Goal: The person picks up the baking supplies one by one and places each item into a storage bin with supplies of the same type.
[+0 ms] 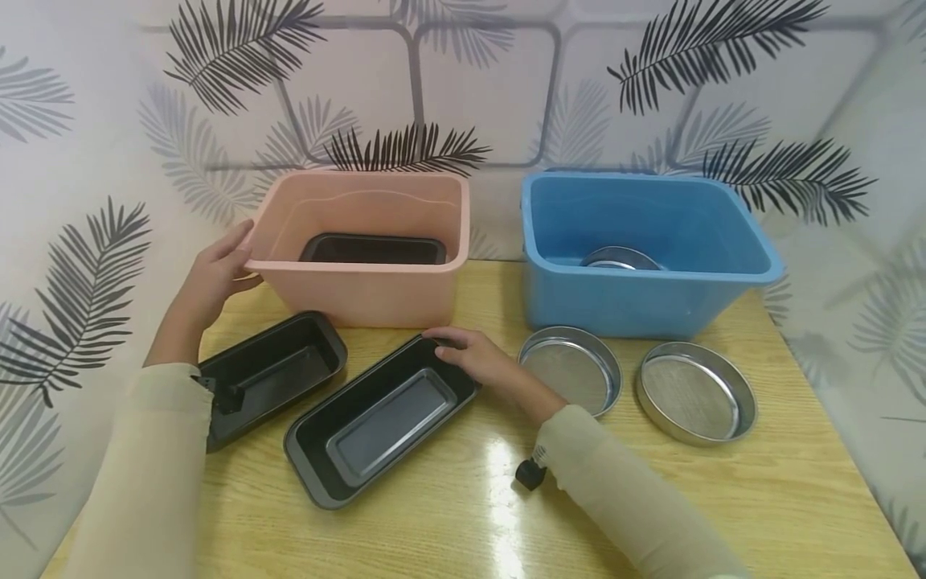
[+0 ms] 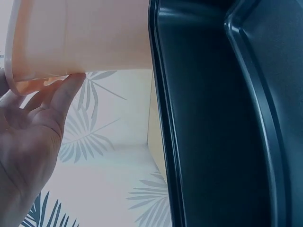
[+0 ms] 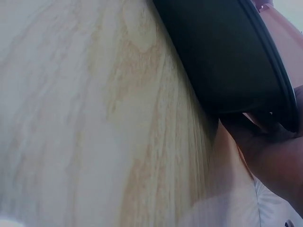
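At the left end of the pink plastic bin (image 1: 362, 297), my left hand (image 1: 217, 273) holds the rim, its fingers under the lip in the left wrist view. My right hand (image 1: 473, 354) grips the far right end of a dark loaf pan (image 1: 391, 426), thumb over its rim. That pan lies slantwise on the table in front of the bin. Below my left hand is a second dark loaf pan (image 1: 282, 374), partly covered by my left sleeve and wrist camera. Inside the pink bin sits another dark loaf pan (image 1: 376, 248), its lower part hidden by the bin's front wall.
A blue plastic bin (image 1: 608, 301) stands right of the pink one, with a round metal pan (image 1: 620, 257) inside. Two more round pans, a left one (image 1: 567, 374) and a right one (image 1: 696, 394), lie before it on the wooden table (image 1: 796, 498). A leaf-patterned wall rises behind.
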